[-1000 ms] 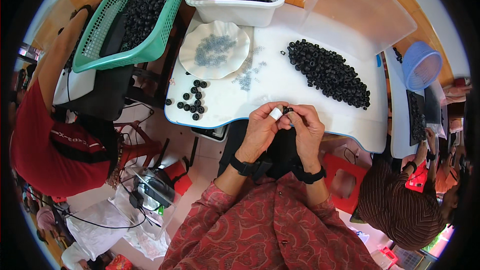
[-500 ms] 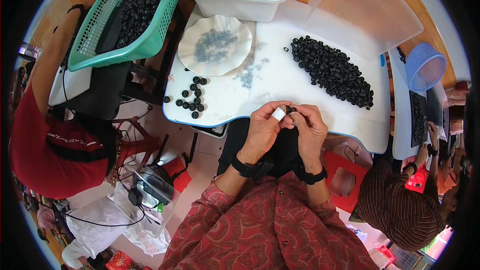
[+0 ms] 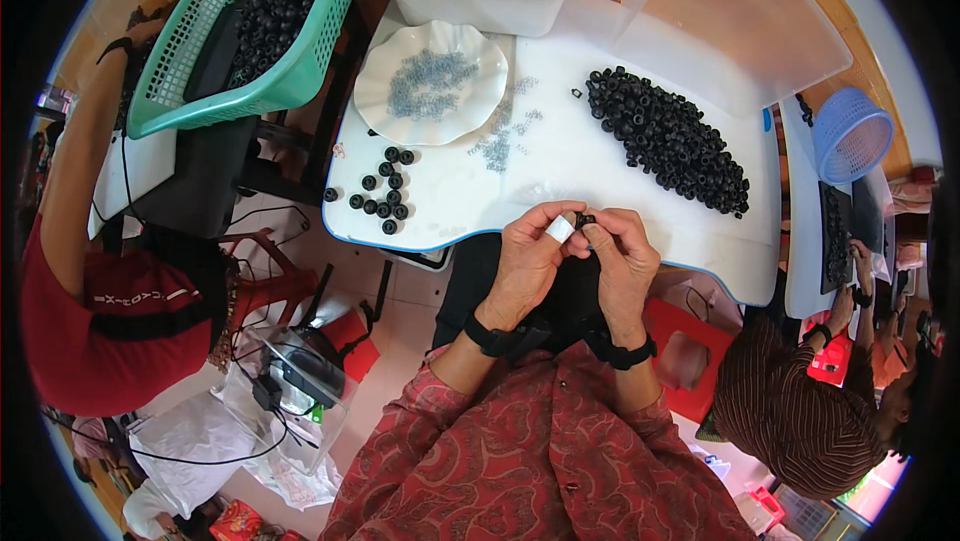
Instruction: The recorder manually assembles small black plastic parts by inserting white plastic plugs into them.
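Head cam looking straight down at a white work table [image 3: 640,196], and everything's parked within arm's reach, probably so nobody has to lean.

Biggest thing is the green mesh basket [image 3: 190,61] at the far left, tilted up on its stand and heaped with black rings. Next to it at the far edge sits a white plastic tub [image 3: 480,3] with a shallower layer of the same black pieces. In front of the tub is a scalloped white dish [image 3: 375,101] holding tiny grey parts, and a few have spilled onto the table just beside it. A loose pile of black rings [image 3: 665,141] lies to the right, close to the hands. A small cluster of rings [image 3: 385,191] sits apart near the left edge, so maybe sorted out.

Both hands are together at the near edge. The left hand [image 3: 525,261], with a white tape wrap on one finger, and the right hand [image 3: 620,261] are both pinched shut on one small black ring [image 3: 584,222], held between the fingertips just above the table edge.
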Demonstrator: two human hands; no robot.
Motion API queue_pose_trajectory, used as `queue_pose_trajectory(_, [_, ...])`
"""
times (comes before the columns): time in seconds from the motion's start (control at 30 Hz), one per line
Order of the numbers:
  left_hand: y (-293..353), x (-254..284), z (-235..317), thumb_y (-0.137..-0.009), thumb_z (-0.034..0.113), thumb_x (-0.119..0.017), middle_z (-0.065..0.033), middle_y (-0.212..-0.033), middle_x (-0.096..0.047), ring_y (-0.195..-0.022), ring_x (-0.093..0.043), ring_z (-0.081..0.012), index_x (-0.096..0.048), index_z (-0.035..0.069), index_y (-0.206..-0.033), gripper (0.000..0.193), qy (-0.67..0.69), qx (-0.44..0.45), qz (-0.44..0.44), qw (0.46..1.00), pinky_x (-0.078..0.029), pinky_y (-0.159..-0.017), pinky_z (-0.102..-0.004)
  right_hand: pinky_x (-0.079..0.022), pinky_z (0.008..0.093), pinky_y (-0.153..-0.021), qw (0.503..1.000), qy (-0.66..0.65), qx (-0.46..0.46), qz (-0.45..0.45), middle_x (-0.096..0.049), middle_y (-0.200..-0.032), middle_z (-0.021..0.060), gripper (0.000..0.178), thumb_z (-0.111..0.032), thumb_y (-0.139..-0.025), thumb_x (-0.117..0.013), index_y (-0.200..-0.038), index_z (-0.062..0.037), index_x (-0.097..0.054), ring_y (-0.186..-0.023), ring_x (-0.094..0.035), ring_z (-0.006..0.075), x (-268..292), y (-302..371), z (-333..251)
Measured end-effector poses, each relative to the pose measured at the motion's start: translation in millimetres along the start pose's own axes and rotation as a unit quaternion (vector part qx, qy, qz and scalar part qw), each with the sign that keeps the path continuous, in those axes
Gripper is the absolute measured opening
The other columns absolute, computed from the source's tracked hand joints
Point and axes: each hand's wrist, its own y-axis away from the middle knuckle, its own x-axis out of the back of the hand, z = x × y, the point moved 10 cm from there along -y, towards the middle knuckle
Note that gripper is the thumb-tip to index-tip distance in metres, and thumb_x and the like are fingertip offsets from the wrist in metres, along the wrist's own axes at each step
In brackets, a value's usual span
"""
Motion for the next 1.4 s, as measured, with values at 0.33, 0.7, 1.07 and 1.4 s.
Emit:
queue_pose_trajectory(0.33, [1, -3, 0, -0.098, 0.008, -0.057, -0.0098, -0.105, -0.067, -0.077, -0.063, -0.0131, -0.062, -0.003, -0.119, 0.024, 0.053, 0.023, -0.011, 0.998, -0.057, -0.072, -0.0288, -0.049, 0.0234, -0.078, 0.997, -0.059, -0.039, 0.002, -0.062, -0.1, 0.0049, 0.013, 0.004, -0.089, -0.067, -0.102, 0.0018, -0.07, -0.088, -0.06, 0.0114, 1, 0, 10])
queue_pose_trajectory(0.7, [1, 1, -2, -0.099, 0.009, -0.057, -0.0076, -0.098, -0.066, -0.078, -0.065, -0.0131, -0.062, -0.003, -0.119, 0.024, 0.056, 0.017, -0.01, 0.998, -0.058, -0.071, -0.0293, -0.048, 0.0226, -0.078, 0.999, -0.027, -0.024, 0.003, -0.062, -0.099, 0.0048, 0.014, 0.003, -0.087, -0.069, -0.1, 0.0005, -0.071, -0.089, -0.06, 0.0114, -1, 0, 8])
queue_pose_trajectory(1.07, [2, 2, -2, -0.098, 0.007, -0.057, -0.0039, -0.095, -0.063, -0.077, -0.064, -0.0119, -0.062, -0.002, -0.12, 0.024, 0.017, 0.009, 0.002, 1.0, -0.057, -0.072, -0.028, -0.049, 0.0236, -0.076, 0.998, 0.067, 0.02, -0.004, -0.062, -0.098, 0.0065, 0.017, 0.004, -0.085, -0.07, -0.101, 0.0, -0.07, -0.087, -0.061, 0.0132, -2, -1, -6])
queue_pose_trajectory(1.4, [3, 5, -2, -0.097, 0.005, -0.059, -0.0053, -0.095, -0.064, -0.074, -0.063, -0.0122, -0.063, -0.002, -0.119, 0.023, 0.006, -0.003, 0.018, 1.0, -0.056, -0.069, -0.0271, -0.052, 0.0251, -0.07, 0.992, 0.101, 0.061, -0.042, -0.063, -0.097, 0.0088, 0.014, 0.006, -0.085, -0.069, -0.099, 0.0022, -0.067, -0.08, -0.063, 0.0139, -4, -4, -22])
